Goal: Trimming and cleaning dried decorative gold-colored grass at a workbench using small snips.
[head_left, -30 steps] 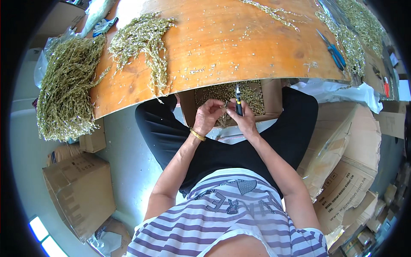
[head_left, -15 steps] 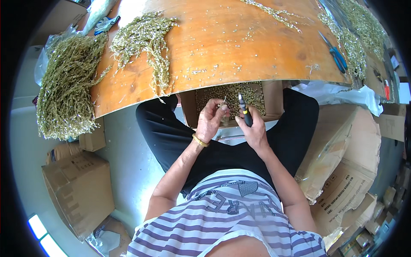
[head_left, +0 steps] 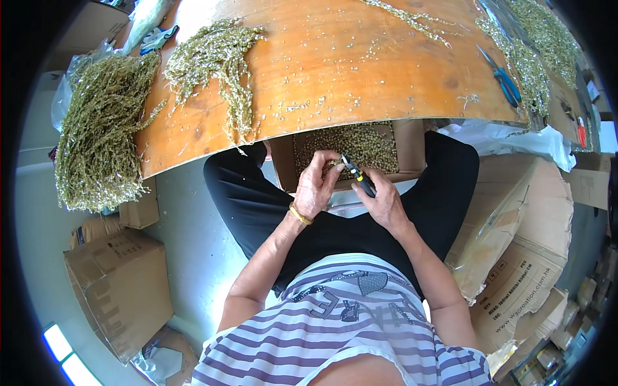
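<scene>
Holds black pliers with a yellow band in the right grip, wrapped closely around the handles, with the nose angled up and left toward the left grip. Pinches narrowly with that left grip, thumb near fingertips, on a small gold piece, largely hidden by the fingers. Has this piece right at the fingertips, just beside the nose of the pliers; cannot tell about contact between the two. Works over an open cardboard box of gold beads, set between the legs and partly beneath the near edge of the desk. See on the desk, to the left, a large gold bundle draped over the edge and a smaller gold bundle; to the right, blue-handled pliers.
</scene>
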A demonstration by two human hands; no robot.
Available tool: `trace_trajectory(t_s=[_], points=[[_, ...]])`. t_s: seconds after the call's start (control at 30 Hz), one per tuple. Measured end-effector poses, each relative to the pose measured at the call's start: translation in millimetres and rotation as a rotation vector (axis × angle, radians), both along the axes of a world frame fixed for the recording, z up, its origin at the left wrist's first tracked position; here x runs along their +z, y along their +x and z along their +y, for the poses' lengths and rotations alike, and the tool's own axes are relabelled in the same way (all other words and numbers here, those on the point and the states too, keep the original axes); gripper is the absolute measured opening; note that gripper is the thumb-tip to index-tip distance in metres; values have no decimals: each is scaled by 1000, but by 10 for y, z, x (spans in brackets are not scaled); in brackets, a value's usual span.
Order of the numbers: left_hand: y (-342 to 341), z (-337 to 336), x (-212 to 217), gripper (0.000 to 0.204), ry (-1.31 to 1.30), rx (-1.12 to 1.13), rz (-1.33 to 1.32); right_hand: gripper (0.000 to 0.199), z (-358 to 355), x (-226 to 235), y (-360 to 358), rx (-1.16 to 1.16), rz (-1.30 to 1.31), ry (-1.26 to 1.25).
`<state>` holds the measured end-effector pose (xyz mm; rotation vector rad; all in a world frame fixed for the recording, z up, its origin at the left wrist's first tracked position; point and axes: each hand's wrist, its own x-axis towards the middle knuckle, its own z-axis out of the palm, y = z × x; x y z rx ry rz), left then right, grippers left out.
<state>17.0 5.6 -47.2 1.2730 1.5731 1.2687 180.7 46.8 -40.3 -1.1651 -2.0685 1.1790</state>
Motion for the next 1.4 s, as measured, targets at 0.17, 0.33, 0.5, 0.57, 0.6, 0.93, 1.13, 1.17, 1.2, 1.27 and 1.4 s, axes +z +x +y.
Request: trace_trajectory(t_s=[0.17,0.33,0.5,0.57,0.6,0.93,1.13,1.17,1.2,1.27,1.4], points=[[15,2,35,11,-70,30,-165,27,15,-32,14,26,-54,-27],[-335,133,53,25,-563,-477,-1392,26,49,-4,68,73,19,28],[-259,180,146,25,-514,-383,-1188,26,55,69,64,80,-2,-18],[-180,132,194,25,-324,-83,-523,26,41,43,77,52,-13,-41],[-174,144,191,27,-1,-90,-69,26,33,28,72,27,5,-58],[-74,84,175,23,-226,-93,-307,28,20,135,11,-13,19,-213],[-386,128,112,35,-569,-514,-1467,25,13,258,-3,40,34,-63],[-376,137,136,36,-556,-528,-1468,25,17,273,9,39,32,-64],[-369,133,177,33,-522,-505,-1342,25,22,286,24,33,20,-62],[-236,122,348,30,-429,-346,-974,26,25,279,38,23,5,-59],[-98,32,355,18,23,-106,76,26,21,245,56,2,-3,-57]])
